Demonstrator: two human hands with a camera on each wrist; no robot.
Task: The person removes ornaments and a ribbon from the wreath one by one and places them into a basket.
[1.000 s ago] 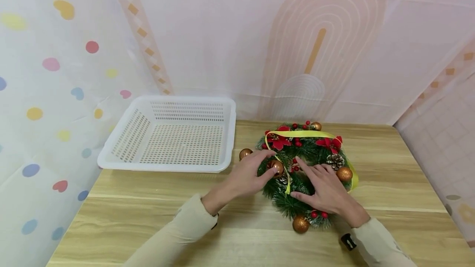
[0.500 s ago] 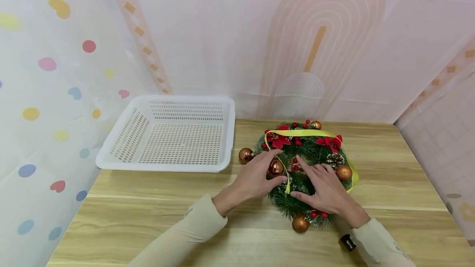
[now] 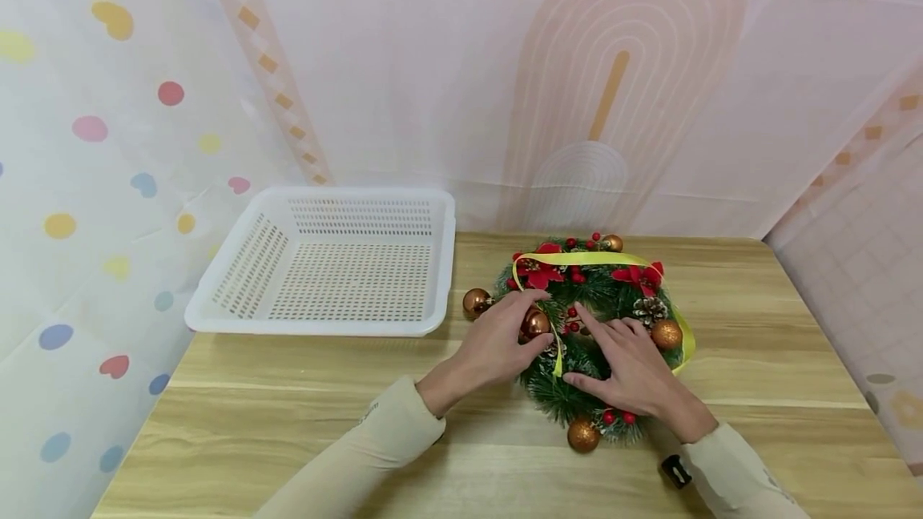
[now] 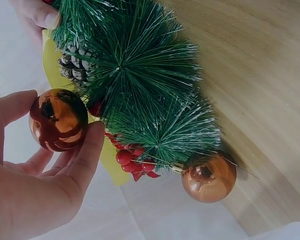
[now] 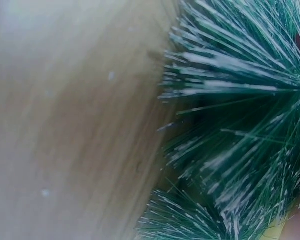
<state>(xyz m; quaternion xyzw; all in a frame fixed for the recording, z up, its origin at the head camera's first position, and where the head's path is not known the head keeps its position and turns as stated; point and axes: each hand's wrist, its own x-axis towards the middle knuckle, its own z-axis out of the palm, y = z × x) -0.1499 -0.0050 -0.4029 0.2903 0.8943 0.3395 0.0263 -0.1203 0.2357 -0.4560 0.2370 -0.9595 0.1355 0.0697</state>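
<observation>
A green pine wreath (image 3: 566, 399) lies on the table, dressed with pinecones, red flowers, red berries and copper baubles. My left hand (image 3: 493, 343) is at its left side. In the left wrist view, thumb and fingers pinch a shiny copper bauble (image 4: 60, 120). Another shiny bauble (image 4: 209, 176) sticks out from the wreath's edge beside a berry sprig (image 4: 127, 159). My right hand (image 3: 634, 363) rests on the wreath's right part, index finger and thumb stretched out. A yellow ribbon (image 3: 587, 259) loops over the top, its tail near the right thumb. Pine needles (image 5: 250, 90) fill much of the right wrist view.
A white perforated plastic basket (image 3: 440, 295) stands at the back left of the wooden table (image 3: 324, 399). A patterned cloth backdrop (image 3: 404, 70) rises right behind the table. A small black clip (image 3: 676, 471) sits by the right sleeve.
My left hand has shifted slightly right, and its thumb has slid from the bauble's front to its lower right side. The right hand and the wreath have hardly moved.
</observation>
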